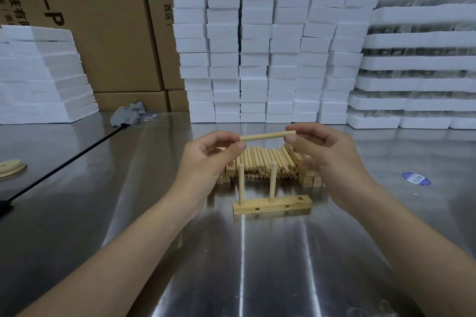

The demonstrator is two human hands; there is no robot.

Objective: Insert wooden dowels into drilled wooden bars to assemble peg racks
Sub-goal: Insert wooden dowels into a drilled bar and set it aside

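A drilled wooden bar (pixel 273 207) lies on the steel table with two dowels standing upright in its top, a left dowel (pixel 241 185) and a middle dowel (pixel 272 183); an open hole (pixel 300 198) shows at its right end. Above it, a loose dowel (pixel 266 135) is held level. My left hand (pixel 208 159) pinches its left end and my right hand (pixel 327 154) pinches its right end. Behind the bar lies a pile of dowels (pixel 265 162), flanked by stacked wooden bars (pixel 310 177).
Stacks of white foam blocks (pixel 257 46) wall the back, with foam trays (pixel 417 64) at right and more foam (pixel 43 74) at left. Cardboard boxes (pixel 103 28) stand behind. A grey rag (pixel 128 113), round wooden discs (pixel 10 167) and a blue sticker (pixel 416 178) lie on the table.
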